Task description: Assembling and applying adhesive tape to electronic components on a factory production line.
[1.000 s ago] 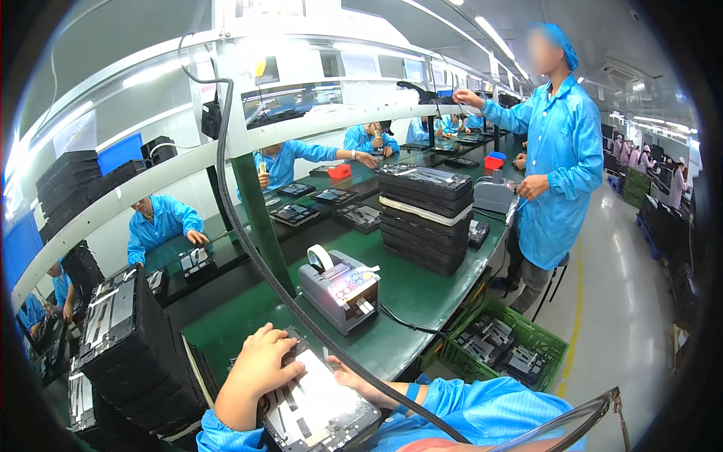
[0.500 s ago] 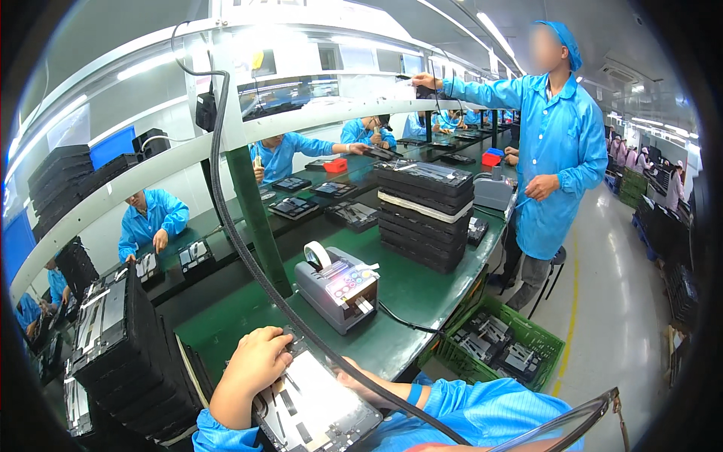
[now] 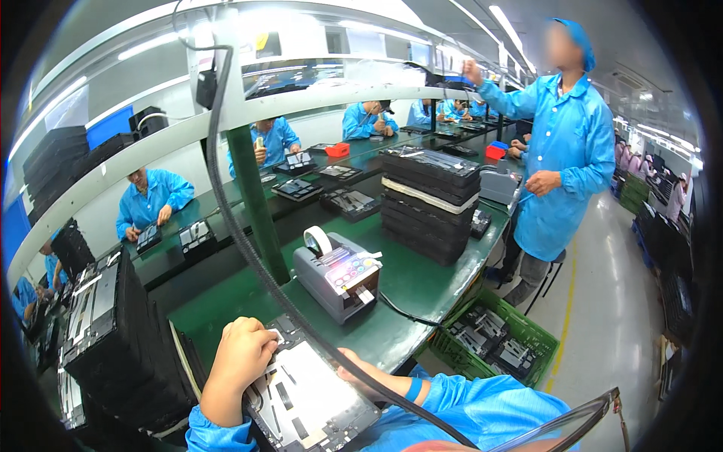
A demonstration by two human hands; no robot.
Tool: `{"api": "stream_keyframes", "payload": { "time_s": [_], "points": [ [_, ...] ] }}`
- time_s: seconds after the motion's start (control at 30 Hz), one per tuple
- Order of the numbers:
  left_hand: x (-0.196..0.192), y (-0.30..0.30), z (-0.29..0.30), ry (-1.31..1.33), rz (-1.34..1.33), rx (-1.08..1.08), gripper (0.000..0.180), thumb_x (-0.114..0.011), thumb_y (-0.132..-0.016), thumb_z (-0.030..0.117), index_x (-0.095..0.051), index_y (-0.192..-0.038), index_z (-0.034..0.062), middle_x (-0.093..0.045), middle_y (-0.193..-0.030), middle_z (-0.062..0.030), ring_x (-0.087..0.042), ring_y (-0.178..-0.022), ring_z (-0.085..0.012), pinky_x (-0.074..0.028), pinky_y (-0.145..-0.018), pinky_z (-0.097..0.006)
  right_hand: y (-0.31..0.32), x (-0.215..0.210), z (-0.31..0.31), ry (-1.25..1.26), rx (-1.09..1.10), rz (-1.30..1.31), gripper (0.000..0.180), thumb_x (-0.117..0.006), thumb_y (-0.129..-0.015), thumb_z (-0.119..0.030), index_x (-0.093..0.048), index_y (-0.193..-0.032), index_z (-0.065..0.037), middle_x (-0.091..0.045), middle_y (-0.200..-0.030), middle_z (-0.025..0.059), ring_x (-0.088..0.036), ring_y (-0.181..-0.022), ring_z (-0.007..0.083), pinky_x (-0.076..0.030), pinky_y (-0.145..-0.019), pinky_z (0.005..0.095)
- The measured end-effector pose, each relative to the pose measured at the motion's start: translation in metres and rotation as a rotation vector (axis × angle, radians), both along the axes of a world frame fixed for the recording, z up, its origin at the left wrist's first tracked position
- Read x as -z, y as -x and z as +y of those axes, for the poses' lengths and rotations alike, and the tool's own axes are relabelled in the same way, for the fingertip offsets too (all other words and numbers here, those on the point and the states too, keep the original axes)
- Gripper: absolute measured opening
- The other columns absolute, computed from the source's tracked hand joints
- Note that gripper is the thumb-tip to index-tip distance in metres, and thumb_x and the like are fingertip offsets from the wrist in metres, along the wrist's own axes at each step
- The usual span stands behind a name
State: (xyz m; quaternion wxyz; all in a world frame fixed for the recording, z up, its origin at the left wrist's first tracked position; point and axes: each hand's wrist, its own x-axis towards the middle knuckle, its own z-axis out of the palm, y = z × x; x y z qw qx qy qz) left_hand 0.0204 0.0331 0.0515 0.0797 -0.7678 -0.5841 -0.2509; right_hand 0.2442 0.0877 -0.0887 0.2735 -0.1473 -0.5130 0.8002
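Observation:
A flat tablet-like device (image 3: 309, 388), with bright silver panels, black strips and small screws along its near edge, lies tilted in front of me. My right hand (image 3: 355, 374) grips its right edge, partly hidden behind a black cable. At its far left corner, my left hand (image 3: 247, 352) is closed with fingertips pressed together on the surface. Whatever those fingertips pinch, if anything, is hidden. Just beyond the device stands a grey tape dispenser (image 3: 337, 275) with a white roll on top.
A thick black cable (image 3: 248, 256) hangs across the view. Stacked black trays stand at left (image 3: 124, 343) and on the green bench (image 3: 429, 207). A green crate (image 3: 497, 339) of device parts sits at right. Beside the bench stands a person in blue (image 3: 568, 151); others work opposite.
My left hand has shifted slightly left and up at the device's corner; my right hand keeps its grip. The standing person's raised hand has come away from the shelf.

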Motion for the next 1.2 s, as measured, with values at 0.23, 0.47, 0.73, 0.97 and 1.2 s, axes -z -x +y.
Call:
{"api": "stream_keyframes", "payload": {
  "time_s": [0.23,0.47,0.73,0.97,1.2],
  "points": [
    [0.014,0.01,0.006,-0.026,-0.1,-0.014,0.008,-0.067,-0.073,0.012,-0.069,-0.078,0.0068,-0.062,-0.077,-0.007,-0.056,-0.084,-0.0275,-0.043,-0.077,-0.038,-0.006,-0.023,0.041,-0.155,0.177,0.026,0.057,-0.062,-0.088,-0.015,-0.029,-0.135,-0.013,-0.045,-0.13,0.0116,-0.044,-0.121,0.0232,-0.038,-0.099,0.0376],
    [0.017,0.009,-0.002,-0.15,-0.248,-0.017,0.011,-0.067,-0.069,0.001,-0.067,-0.08,0.0014,-0.062,-0.073,-0.0106,-0.059,-0.078,-0.028,-0.047,-0.07,-0.037,0.027,-0.088,0.042,-0.726,0.16,-0.108,0.05,-0.054,-0.085,-0.002,-0.034,-0.13,-0.002,-0.054,-0.119,0.015,-0.053,-0.109,0.0226,-0.04,-0.096,0.0365],
    [0.018,0.009,0.0,-0.159,-0.251,-0.052,0.011,-0.065,-0.068,0.001,-0.067,-0.078,0.0022,-0.063,-0.072,-0.0086,-0.058,-0.079,-0.0262,-0.046,-0.073,-0.037,0.048,-0.077,0.06,-0.815,0.282,-0.254,0.047,-0.053,-0.081,0.004,-0.04,-0.125,-0.004,-0.06,-0.108,0.0134,-0.058,-0.093,0.0173,-0.047,-0.081,0.0289],
    [0.019,0.011,-0.002,-0.085,-0.228,-0.056,0.012,-0.064,-0.066,0.001,-0.069,-0.077,0.0047,-0.062,-0.073,-0.0075,-0.057,-0.081,-0.0255,-0.046,-0.074,-0.037,0.055,-0.101,0.058,-0.974,0.36,-0.427,0.038,-0.064,-0.078,0.001,-0.052,-0.113,-0.003,-0.064,-0.079,0.0066,-0.061,-0.07,0.0164,-0.049,-0.066,0.0281],
    [0.015,0.008,-0.004,-0.02,-0.178,-0.029,0.015,-0.063,-0.071,0.006,-0.071,-0.083,0.0095,-0.058,-0.091,-0.0078,-0.052,-0.094,-0.0263,-0.041,-0.083,-0.039,0.055,-0.112,0.054,-1.221,0.481,-0.401,0.041,-0.065,-0.076,0.001,-0.051,-0.114,-0.004,-0.062,-0.088,0.0085,-0.061,-0.075,0.0181,-0.049,-0.069,0.0293]
  ]
}}
